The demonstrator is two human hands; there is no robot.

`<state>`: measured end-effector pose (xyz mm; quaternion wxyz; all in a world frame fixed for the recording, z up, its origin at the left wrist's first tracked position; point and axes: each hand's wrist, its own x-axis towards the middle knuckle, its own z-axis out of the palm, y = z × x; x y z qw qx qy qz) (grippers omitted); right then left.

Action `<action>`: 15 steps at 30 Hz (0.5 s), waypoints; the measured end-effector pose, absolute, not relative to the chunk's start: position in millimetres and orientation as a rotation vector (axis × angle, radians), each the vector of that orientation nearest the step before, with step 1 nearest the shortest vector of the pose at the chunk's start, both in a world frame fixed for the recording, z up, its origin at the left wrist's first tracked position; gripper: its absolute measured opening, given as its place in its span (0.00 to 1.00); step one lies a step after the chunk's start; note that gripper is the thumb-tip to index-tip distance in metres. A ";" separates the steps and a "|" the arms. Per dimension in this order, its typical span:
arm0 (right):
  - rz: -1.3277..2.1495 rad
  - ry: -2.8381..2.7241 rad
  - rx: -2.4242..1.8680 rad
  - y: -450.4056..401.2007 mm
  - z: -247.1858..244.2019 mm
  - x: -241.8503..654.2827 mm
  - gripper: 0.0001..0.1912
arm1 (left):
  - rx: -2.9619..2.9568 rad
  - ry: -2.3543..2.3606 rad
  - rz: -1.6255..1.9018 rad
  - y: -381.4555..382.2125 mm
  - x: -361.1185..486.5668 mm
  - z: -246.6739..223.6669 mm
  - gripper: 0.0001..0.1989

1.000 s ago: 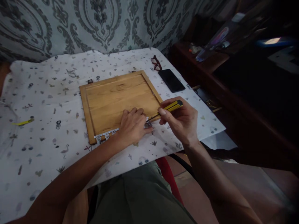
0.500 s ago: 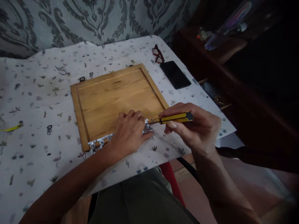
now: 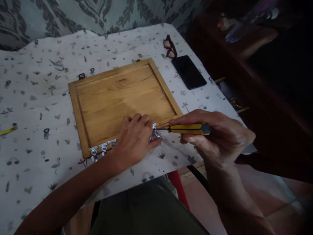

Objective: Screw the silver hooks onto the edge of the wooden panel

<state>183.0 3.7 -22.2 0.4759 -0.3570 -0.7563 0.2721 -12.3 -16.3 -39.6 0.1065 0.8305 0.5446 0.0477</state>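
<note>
A wooden framed panel (image 3: 122, 94) lies flat on the table, with a row of small silvery metal fittings (image 3: 103, 148) along its near edge. My left hand (image 3: 134, 138) rests over the middle of that row, its fingers curled down on the fittings and its thumb by the right end; it hides several of them. My right hand (image 3: 217, 135) grips a yellow-and-black screwdriver (image 3: 188, 128) by its handle. The screwdriver lies nearly level, its thin shaft pointing left, and the tip meets the rightmost metal fitting beside my left fingers.
A black phone (image 3: 188, 71) and dark red glasses (image 3: 170, 47) lie to the panel's right on the patterned tablecloth (image 3: 29, 111). A thin yellow object (image 3: 8, 130) is at far left. Dark wooden furniture (image 3: 244, 78) stands beyond the table's right edge.
My right hand has shifted right and turned with the screwdriver, whose shaft now shows more level. My left hand stays on the fittings. The view has tilted slightly downward.
</note>
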 end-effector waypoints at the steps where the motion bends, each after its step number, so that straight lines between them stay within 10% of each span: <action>1: 0.614 -1.840 -0.888 3.1 -23.2 181.4 0.11 | 2.450 1.602 0.143 -16.4 -12.3 -40.1 0.21; 15: 0.689 -1.832 -0.940 -2.0 -24.9 179.4 0.15 | 2.431 1.570 0.126 -14.5 -11.9 -37.4 0.19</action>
